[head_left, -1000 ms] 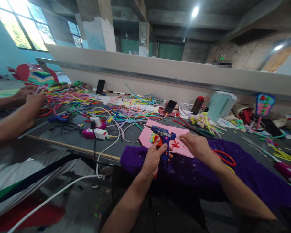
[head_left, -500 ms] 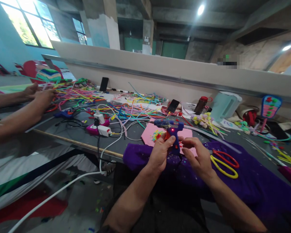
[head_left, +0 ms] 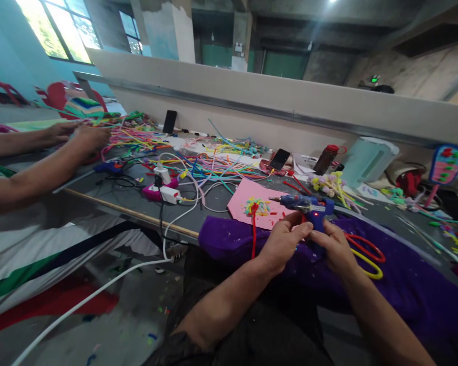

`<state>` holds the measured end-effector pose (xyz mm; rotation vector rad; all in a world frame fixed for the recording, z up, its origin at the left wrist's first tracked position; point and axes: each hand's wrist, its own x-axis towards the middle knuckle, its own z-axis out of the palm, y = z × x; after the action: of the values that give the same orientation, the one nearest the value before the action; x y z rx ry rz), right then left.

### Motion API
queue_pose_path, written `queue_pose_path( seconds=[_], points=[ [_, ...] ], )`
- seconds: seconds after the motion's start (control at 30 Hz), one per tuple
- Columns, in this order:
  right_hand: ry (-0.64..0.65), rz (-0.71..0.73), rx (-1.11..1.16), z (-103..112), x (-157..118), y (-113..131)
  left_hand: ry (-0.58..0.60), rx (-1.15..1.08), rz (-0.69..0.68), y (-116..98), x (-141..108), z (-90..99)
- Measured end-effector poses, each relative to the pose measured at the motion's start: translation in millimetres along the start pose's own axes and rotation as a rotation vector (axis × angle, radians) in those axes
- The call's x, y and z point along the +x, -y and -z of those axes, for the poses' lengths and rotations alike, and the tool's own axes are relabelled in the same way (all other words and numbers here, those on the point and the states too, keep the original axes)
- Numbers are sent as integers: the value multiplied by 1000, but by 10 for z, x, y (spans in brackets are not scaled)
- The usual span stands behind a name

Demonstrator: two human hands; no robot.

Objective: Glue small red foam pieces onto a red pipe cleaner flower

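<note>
A blue hot glue gun (head_left: 316, 215) with a lit red light is held above the purple cloth, its nozzle pointing left over the pink sheet (head_left: 241, 195). My left hand (head_left: 286, 243) is closed at the trigger side of the glue gun. My right hand (head_left: 335, 245) is closed round its handle from the right. On the pink sheet lies a small pile of yellow, teal and red cut pieces (head_left: 261, 204). From it a red fuzzy stem (head_left: 254, 231) runs down across the cloth, its lower end hidden near my left wrist.
Scissors with red and yellow handles (head_left: 374, 274) lie on the purple cloth (head_left: 221, 236), right of my hands. A magenta power strip (head_left: 151, 192) with cables stands left. Several coloured stems (head_left: 221, 170) cover the table. A co-worker's hands (head_left: 87, 134) are far left.
The glue gun and my left hand have moved right, uncovering the pile and the red stem. My right hand has gone from open beside the glue gun to closed round its handle.
</note>
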<state>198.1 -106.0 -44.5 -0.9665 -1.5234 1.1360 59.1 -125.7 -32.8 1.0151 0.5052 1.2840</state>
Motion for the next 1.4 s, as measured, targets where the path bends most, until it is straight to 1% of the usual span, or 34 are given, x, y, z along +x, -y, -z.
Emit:
queue_pose_path(
  seconds=[0.07, 0.1, 0.17, 0.2, 0.23, 0.3, 0.33, 0.4, 0.43, 0.5, 0.57, 0.63, 0.7, 0.77, 0.83, 0.9, 0.97, 1.0, 1.07, 1.2, 1.4],
  points=[
    [-25, 40, -21, -7, 17, 10, 11, 145, -20, -19, -89, 72],
    [-52, 59, -30, -13, 32, 9, 25, 237, -10, -39, -140, 140],
    [-106, 80, -27, -32, 79, -3, -16, 496, 14, -114, -225, 338],
    [-126, 81, -5, -44, 109, -12, -92, 642, 8, -169, -247, 459],
    [-135, 71, 30, -57, 143, -22, -202, 796, -13, -231, -248, 585],
    [-134, 40, 110, -83, 211, -45, -400, 1146, -80, -348, -190, 817],
    [-131, 24, 138, -94, 241, -58, -465, 1308, -85, -389, -135, 910],
    [-129, -3, 149, -107, 282, -88, -473, 1573, 8, -408, -4, 1036],
    [-130, -11, 134, -106, 292, -105, -465, 1663, 63, -387, 62, 1068],
    [-126, -20, 89, -94, 293, -142, -450, 1754, 152, -305, 176, 1091],
    [-121, -20, 47, -74, 280, -176, -437, 1772, 204, -217, 256, 1091],
    [-112, -15, 22, -58, 264, -197, -430, 1759, 227, -166, 300, 1103],
    [-92, -7, 29, -57, 252, -192, -430, 1708, 219, -166, 316, 1141],
    [-62, 2, 75, -70, 246, -166, -418, 1564, 167, -199, 309, 1195],
    [-44, 8, 148, -90, 246, -132, -389, 1292, 110, -242, 288, 1240],
    [-45, 11, 214, -107, 249, -108, -349, 942, 99, -278, 267, 1256],
    [-58, 4, 256, -114, 254, -101, -304, 618, 143, -302, 257, 1238],
    [-66, -3, 269, -114, 258, -104, -279, 491, 169, -308, 258, 1221],
    [-83, -26, 283, -109, 263, -114, -240, 311, 210, -306, 270, 1184],
    [-95, -54, 283, -96, 264, -119, -219, 129, 236, -250, 308, 1158],
    [-125, -27, 247, -99, 246, -134, -198, 43, 199, -179, 309, 1167]
  ],
)
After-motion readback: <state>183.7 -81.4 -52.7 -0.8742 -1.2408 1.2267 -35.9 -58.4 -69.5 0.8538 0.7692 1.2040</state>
